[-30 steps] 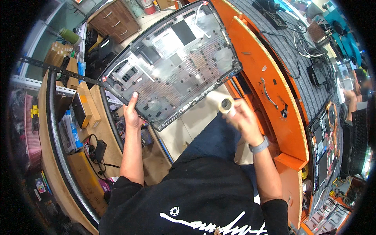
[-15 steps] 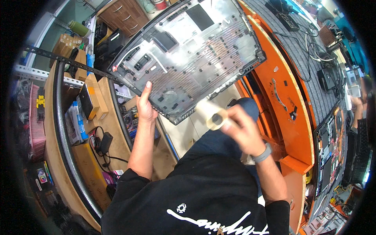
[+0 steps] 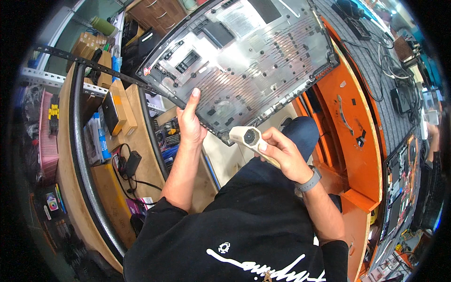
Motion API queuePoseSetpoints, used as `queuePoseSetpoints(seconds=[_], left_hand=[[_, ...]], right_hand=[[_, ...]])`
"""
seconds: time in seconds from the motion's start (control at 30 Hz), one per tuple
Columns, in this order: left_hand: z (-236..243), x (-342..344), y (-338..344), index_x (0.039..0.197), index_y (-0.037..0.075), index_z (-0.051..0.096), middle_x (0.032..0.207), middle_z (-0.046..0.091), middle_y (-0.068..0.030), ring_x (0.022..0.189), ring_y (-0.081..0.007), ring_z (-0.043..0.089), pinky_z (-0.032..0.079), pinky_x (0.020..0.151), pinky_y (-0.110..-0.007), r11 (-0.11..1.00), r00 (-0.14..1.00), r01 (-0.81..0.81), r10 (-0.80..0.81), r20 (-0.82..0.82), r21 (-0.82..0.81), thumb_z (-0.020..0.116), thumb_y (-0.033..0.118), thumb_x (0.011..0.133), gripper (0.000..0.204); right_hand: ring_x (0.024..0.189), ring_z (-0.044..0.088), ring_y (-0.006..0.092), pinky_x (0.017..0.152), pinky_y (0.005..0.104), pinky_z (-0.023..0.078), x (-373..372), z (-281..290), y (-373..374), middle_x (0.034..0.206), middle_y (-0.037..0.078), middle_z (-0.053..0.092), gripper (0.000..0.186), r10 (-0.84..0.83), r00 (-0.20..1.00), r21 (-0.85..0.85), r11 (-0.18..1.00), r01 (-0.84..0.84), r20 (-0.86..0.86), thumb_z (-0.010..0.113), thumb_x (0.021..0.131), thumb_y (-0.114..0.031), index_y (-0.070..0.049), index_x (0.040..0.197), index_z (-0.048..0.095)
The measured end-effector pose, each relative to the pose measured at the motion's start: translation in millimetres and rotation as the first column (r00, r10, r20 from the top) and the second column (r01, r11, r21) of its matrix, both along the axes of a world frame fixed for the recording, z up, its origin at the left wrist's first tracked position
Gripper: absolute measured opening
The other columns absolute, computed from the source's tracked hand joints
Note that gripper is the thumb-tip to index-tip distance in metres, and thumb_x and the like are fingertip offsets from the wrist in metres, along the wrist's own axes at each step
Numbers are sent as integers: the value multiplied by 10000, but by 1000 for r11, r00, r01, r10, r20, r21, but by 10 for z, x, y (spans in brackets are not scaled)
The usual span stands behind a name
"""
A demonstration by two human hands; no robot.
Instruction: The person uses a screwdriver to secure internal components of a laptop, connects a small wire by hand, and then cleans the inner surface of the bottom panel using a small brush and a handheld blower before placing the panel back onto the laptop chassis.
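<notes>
Out front, the left hand (image 3: pixel 190 123) grips the panel (image 3: pixel 263 70) by its lower-left side, long axis slanting up rightward. The right hand (image 3: pixel 285 156) clasps the blower (image 3: pixel 247 136) near the panel's closest corner.

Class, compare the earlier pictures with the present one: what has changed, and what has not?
The right hand has brought the pale tool leftward, nearer the left hand; nothing was taken up or released. The left hand still grips the dark-edged panel.
</notes>
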State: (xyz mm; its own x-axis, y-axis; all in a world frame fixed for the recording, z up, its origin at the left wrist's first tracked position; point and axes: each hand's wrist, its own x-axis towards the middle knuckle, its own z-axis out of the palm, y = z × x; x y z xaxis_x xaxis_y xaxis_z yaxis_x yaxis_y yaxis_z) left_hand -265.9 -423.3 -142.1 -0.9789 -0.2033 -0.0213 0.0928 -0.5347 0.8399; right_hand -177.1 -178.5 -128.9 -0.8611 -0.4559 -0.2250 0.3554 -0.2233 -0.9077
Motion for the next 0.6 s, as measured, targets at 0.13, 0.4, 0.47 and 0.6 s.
queuePoseSetpoints(seconds=[0.13, 0.4, 0.47, 0.6], left_hand=[[14, -4, -10, 1352, 11, 539, 1279, 624, -110, 1167, -225, 595, 473, 1022, -379, 1000, 1000, -12, 12, -7, -6, 679, 189, 959, 454], [-14, -25, -33, 1349, 13, 537, 1266, 630, -116, 1158, -231, 606, 493, 1005, -379, 999, 999, -24, 23, 29, 26, 668, 201, 966, 447], [-5, -25, -30, 1348, 14, 537, 1261, 632, -120, 1148, -236, 615, 507, 994, -383, 999, 999, -20, 19, 31, 40, 667, 201, 965, 445], [-3, -31, -6, 1354, 13, 529, 1258, 635, -130, 1134, -248, 633, 526, 977, -398, 997, 999, -4, 2, 34, 76, 650, 194, 972, 440]], right_hand=[[894, 600, 101, 799, 266, 488, 8, 6, -10, 994, 44, 641, 242, 22, 1000, -19, 1000, -22, 13, 620, 1013, -244, -29, 1113, 570], [907, 621, 110, 795, 274, 500, 2, -29, -5, 1030, 43, 636, 237, 6, 998, -138, 990, 3, 66, 606, 1023, -239, -29, 1126, 568], [901, 619, 110, 785, 274, 498, -4, -3, -11, 1033, 45, 635, 239, -1, 997, -162, 987, 13, 74, 599, 1027, -244, -28, 1124, 567], [906, 620, 111, 775, 269, 492, -23, 38, -23, 1046, 48, 638, 239, 25, 998, -150, 989, -15, 63, 589, 1033, -249, -31, 1129, 567]])
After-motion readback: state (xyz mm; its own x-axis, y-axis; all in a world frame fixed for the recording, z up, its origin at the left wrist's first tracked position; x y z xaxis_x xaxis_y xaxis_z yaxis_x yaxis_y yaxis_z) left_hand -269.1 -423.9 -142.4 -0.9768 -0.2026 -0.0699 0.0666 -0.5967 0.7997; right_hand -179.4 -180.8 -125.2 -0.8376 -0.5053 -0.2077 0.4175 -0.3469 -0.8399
